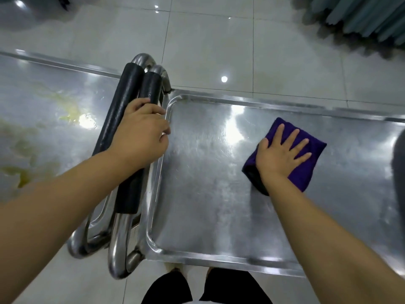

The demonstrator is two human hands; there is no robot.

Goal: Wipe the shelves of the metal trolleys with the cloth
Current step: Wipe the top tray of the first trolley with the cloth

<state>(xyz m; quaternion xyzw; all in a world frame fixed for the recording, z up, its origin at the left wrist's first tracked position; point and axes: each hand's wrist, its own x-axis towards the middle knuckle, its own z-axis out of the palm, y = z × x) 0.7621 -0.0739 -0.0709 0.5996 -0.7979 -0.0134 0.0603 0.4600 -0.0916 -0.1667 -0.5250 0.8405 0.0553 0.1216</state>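
Looking straight down here, two stainless trolleys are parked end to end with their push handles side by side in the left-center of the frame. The right hand point(282, 154) is laid flat on a folded purple cloth point(306, 172), fingers spread and straight, palm pressing it onto the top shelf of the right-hand trolley point(208, 183). The cloth sits right of center in the frame, a bit nearer the shelf's far rim than the near one. The shelf is a shallow steel tray with a raised lip and rounded corners, streaky and scuffed, with glare from ceiling lights.

The left hand point(140, 132) is on the two black foam-padded handles point(131, 84), fingers curled over the right one, thumb pointing toward the tray edge. It looks clamped on that grip, though the fingertips are hidden on the other side. Bare chrome tubing point(118, 242) loops out below the padding.

The left trolley's shelf point(32, 84) fills the left side of the frame and has yellowish smears point(65, 108) across it.

Underneath it all is glossy pale tiled floor point(219, 40). Something teal and pleated point(361, 16) is in the upper right corner, too blurry to call. The person's dark trousers point(228, 288) show at the bottom center.
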